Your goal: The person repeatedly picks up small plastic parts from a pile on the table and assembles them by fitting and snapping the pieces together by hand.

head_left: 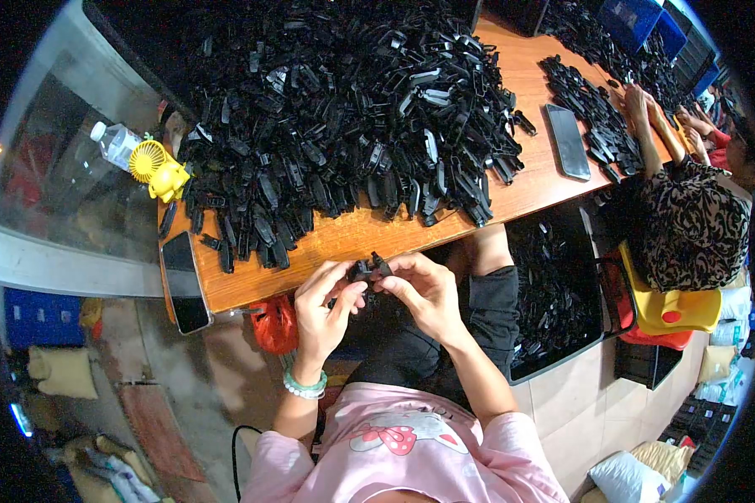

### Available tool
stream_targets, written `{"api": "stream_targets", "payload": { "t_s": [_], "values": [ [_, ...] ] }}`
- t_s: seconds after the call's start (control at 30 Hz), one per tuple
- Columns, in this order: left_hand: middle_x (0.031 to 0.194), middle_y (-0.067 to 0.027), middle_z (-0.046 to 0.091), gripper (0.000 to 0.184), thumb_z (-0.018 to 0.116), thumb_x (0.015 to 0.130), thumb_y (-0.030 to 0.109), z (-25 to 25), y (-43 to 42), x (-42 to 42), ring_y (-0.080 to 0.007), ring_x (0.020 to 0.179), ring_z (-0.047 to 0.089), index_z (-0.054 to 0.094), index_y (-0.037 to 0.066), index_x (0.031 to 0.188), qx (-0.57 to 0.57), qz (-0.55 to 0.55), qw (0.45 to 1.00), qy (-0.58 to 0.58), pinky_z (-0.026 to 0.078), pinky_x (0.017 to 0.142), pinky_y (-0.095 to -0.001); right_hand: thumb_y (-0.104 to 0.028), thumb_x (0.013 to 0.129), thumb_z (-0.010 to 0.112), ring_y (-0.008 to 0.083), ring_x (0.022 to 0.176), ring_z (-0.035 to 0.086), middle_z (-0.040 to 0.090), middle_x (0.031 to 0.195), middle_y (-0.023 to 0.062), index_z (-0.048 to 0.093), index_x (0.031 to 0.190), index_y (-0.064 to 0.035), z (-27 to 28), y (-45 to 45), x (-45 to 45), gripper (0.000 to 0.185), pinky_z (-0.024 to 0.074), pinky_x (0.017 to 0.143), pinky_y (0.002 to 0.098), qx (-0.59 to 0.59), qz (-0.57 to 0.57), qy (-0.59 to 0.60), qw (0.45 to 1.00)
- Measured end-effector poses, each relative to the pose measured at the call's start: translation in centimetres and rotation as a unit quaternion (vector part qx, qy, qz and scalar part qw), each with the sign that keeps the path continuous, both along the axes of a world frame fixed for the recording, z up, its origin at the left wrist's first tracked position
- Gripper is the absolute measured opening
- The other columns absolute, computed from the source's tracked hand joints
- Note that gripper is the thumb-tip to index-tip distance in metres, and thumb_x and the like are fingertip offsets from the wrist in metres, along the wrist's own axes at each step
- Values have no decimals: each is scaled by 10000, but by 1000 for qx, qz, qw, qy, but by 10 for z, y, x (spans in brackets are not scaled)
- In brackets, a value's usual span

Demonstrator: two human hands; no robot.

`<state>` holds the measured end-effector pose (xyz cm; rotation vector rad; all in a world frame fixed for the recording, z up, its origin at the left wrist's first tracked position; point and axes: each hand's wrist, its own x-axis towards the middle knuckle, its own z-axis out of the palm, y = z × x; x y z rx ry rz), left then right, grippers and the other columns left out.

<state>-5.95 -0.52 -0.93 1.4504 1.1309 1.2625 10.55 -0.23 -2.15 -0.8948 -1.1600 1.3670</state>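
Observation:
My left hand (320,308), with a beaded bracelet at its wrist, pinches a small black plastic part (360,272) just off the table's front edge. Close against it, another small black plastic piece (381,264) is gripped between the thumb and fingers of my right hand (429,295). The two pieces meet or nearly meet; I cannot tell whether they are joined. Beyond both hands, a large heap of black plastic parts (335,109) covers much of the wooden table (352,238).
A phone (185,281) lies at the left table corner, near a yellow fan (161,172) and a plastic bottle (117,144). Another phone (567,142) lies right. A black bin (591,289) of parts stands beside my leg. Co-workers sit along the table, one in a patterned top (696,222).

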Motion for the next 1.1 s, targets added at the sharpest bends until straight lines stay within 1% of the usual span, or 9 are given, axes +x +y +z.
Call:
{"api": "stream_targets", "payload": {
  "t_s": [0.1,0.2,0.63,0.7,0.77,0.83,0.93,1.03,1.1],
  "values": [
    [930,-98,589,274,638,828,23,7,-3,-2,-127,593,576,583,-89,1071,-7,-9,1000,14,451,490,-213,-59,815,663,159,847,609,637,936,104,578,1083,19,17,-2,1,291,483,786,293,15,-28,22,999],
    [907,-104,600,267,669,804,40,11,-1,-3,-135,627,573,603,-91,1028,57,-9,995,83,450,538,-223,-89,807,649,295,922,584,591,958,169,530,1191,9,24,3,16,414,466,801,340,147,62,-236,959],
    [787,-137,611,206,689,754,23,42,4,-1,-247,676,611,633,-66,931,151,-60,963,213,476,606,-307,12,799,598,337,780,580,539,885,164,515,1176,9,24,-12,12,386,491,671,369,227,11,-308,924],
    [787,-131,615,209,678,773,26,38,3,6,-228,673,614,623,-72,949,151,-42,970,185,478,582,-294,20,782,604,326,754,582,532,856,156,514,1168,3,26,-12,12,396,496,628,375,242,-26,-328,913],
    [813,-128,609,211,653,804,24,27,-4,16,-185,695,620,607,-82,981,-42,-31,992,112,476,551,-268,20,775,610,322,758,586,537,888,156,520,1173,-9,19,-11,8,409,499,629,372,256,-59,-334,905],
    [858,-91,586,256,631,837,30,17,-1,21,-104,640,566,598,-79,1067,38,-52,994,87,450,502,-214,4,745,651,296,782,594,542,1009,148,543,1195,-50,21,-8,8,466,508,652,352,266,-83,-334,901],
    [897,-62,587,275,658,810,13,16,-2,20,-78,649,542,614,-69,1069,-95,-28,992,-74,433,500,-189,-50,723,716,228,819,582,535,1066,140,573,1194,-59,16,-14,6,493,497,685,308,217,-83,-262,937],
    [850,-52,582,261,659,816,36,13,-3,15,-88,618,552,625,-64,1055,-131,-73,979,-139,427,492,-195,-65,746,718,166,791,577,568,955,103,598,1031,8,2,-16,9,318,479,651,262,45,-36,-61,997],
    [855,-55,587,264,659,821,51,8,-3,13,-90,609,556,625,-63,1056,-147,-103,968,-176,427,492,-196,-45,739,715,159,758,580,570,920,96,610,926,24,5,-16,13,225,481,644,262,80,-51,-65,993]
  ]
}}
